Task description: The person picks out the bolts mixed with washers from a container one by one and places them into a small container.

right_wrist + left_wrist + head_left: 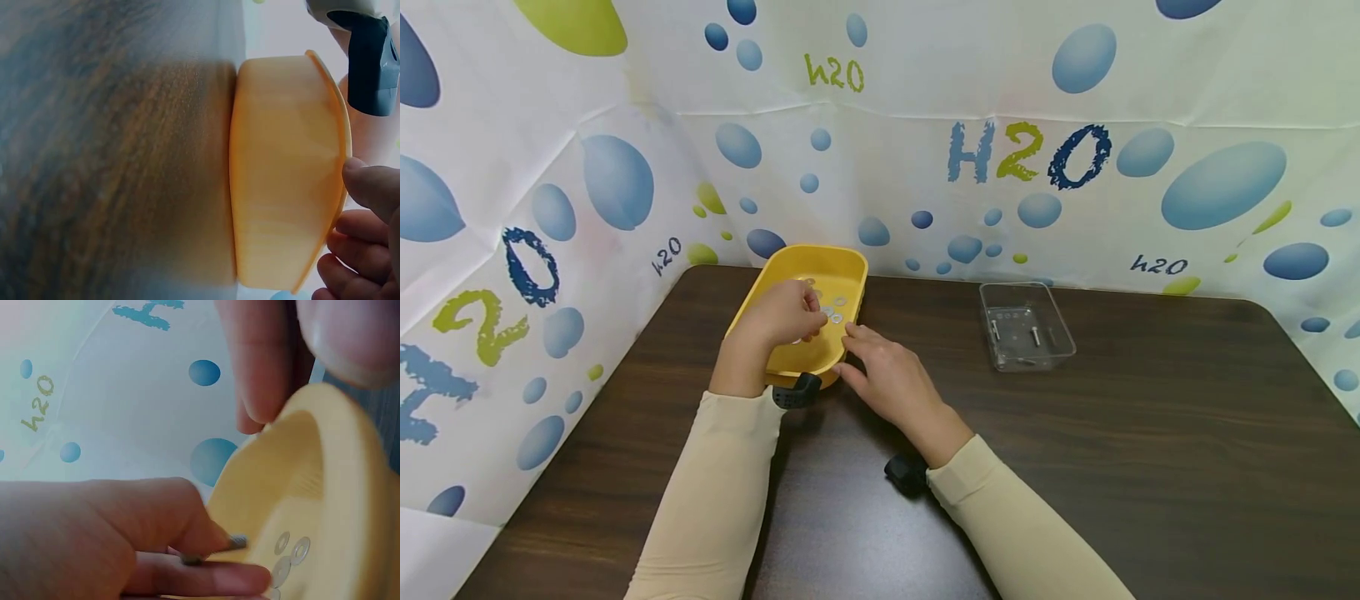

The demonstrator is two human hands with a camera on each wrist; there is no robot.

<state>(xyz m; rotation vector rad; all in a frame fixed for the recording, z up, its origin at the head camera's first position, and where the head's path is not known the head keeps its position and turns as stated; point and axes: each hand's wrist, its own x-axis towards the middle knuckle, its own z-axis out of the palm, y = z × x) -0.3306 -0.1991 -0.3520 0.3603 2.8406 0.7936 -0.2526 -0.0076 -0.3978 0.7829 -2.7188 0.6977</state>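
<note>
My left hand (782, 315) is over a yellow plastic tray (785, 361). Between thumb and fingers it pinches a small grey threaded bolt (236, 542), whose middle is partly hidden by the thumb. Flat metal washers (301, 549) lie loose on the tray's floor. My right hand (891, 375) is at the tray's right side, its thumb (369, 181) touching the rim and its fingers loosely bent beside it.
Right of the tray, a clear plastic box (1026, 354) holding a few bolts (1035, 336) stands on the dark wooden table (1150, 467). A white sheet (925, 67) with blue and green spots rises behind the table and along its left side.
</note>
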